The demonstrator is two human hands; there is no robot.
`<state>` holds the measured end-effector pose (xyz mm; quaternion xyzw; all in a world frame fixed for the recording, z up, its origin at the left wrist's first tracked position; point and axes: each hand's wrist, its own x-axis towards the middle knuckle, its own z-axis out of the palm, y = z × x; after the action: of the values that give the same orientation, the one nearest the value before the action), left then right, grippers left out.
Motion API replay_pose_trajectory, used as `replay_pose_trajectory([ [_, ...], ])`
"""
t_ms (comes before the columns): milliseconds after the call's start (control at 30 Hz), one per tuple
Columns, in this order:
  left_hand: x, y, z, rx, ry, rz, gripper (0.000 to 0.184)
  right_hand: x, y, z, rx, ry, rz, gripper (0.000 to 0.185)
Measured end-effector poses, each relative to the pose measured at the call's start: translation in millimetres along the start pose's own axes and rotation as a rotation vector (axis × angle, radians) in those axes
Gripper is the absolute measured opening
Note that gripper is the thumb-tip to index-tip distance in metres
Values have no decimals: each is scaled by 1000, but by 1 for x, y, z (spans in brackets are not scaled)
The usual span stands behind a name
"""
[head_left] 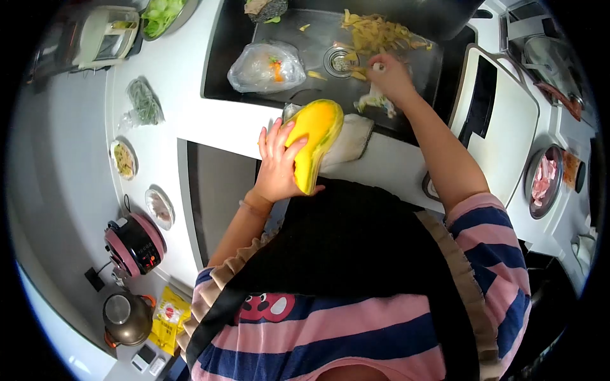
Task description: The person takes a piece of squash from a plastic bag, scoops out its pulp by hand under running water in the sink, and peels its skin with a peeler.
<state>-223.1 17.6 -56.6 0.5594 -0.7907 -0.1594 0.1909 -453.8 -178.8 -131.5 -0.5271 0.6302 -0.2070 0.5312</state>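
Note:
My left hand [279, 162] is wrapped round a yellow, mostly peeled pumpkin [316, 136] with a few greenish streaks, held tilted over the sink's front edge. Inside the dark sink [305, 38], my right hand [390, 77] is closed low beside the drain [340, 61]. A small pale round end shows at its fingers, but what it belongs to is unclear. Yellow-brown peelings [381, 33] lie heaped just beyond that hand. Below it is a crumpled whitish scrap [376, 101]. A white cloth [349, 140] rests on the counter edge, partly behind the pumpkin.
A clear plastic bag [267, 66] with contents sits in the sink's left part. On the right are a white board [499, 127] and a bowl of raw meat [544, 181]. Leafy greens [162, 16], small dishes [122, 159] and a rice cooker [135, 244] stand left.

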Motion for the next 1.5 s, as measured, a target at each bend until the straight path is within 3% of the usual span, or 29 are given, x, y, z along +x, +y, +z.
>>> replay_pose_trajectory([
  [67, 0, -2, -1, 9, 26, 22, 104, -10, -2, 5, -41, -207, -219, 24],
  [133, 3, -4, -3, -97, 39, 34, 102, -19, -8, 9, -129, -207, -279, 23],
  [200, 6, -6, -10, -105, 14, 32, 101, -25, -14, 14, 182, -244, -17, 23],
  [267, 9, -11, -14, -115, -17, 28, 100, -32, -17, 21, 302, -265, 59, 22],
  [367, 16, -28, -9, -477, 67, -37, 94, -34, -18, 33, 562, -340, 192, 22],
  [400, 18, -26, -11, -467, 68, -30, 94, -37, -23, 35, 699, -395, 260, 21],
  [467, 18, -19, -18, -1013, -17, -481, 84, -44, -33, 39, 682, -353, 217, 22],
  [533, 15, -8, -33, -1074, -25, -508, 76, -55, -42, 37, 514, -332, 120, 22],
  [567, 14, 2, -45, -1216, -33, -618, 75, -56, -38, 36, 467, -381, 78, 24],
  [600, 12, 8, -51, -1360, -40, -733, 75, -61, -34, 33, 471, -382, 80, 24],
  [700, -1, 3, -51, -1469, -161, -796, 74, -64, -24, 34, 476, -509, 196, 27],
  [733, -3, 3, -51, -1516, -230, -857, 74, -58, -18, 45, 794, -286, 280, 29],
  [767, -2, 4, -50, -1513, -241, -859, 74, -52, -12, 54, 1106, -43, 362, 31],
  [800, -1, 5, -48, -1480, -238, -836, 75, -54, -22, 59, 1113, -33, 368, 31],
  [933, 6, 9, -51, -1415, -269, -831, 81, -79, -93, 86, 1068, -185, 177, 38],
  [1067, 5, 6, -51, -1440, -326, -876, 86, -87, -111, 121, 1072, -220, 105, 36],
  [1133, 4, 8, -49, -1312, -355, -849, 86, -88, -105, 132, 775, -100, -72, 32],
  [1267, 7, 15, -50, -1406, -265, -878, 84, -71, -93, 123, 587, -83, -130, 29],
  [1333, 8, 14, -51, -1417, -245, -868, 80, -24, -58, 106, 228, 102, -236, 30],
  [1400, 15, 14, -53, -1370, -260, -814, 78, 2, -40, 83, 499, 310, 11, 31],
  [1500, 19, 17, -58, -1338, -270, -817, 78, -19, -57, 87, 700, 185, 116, 28],
])
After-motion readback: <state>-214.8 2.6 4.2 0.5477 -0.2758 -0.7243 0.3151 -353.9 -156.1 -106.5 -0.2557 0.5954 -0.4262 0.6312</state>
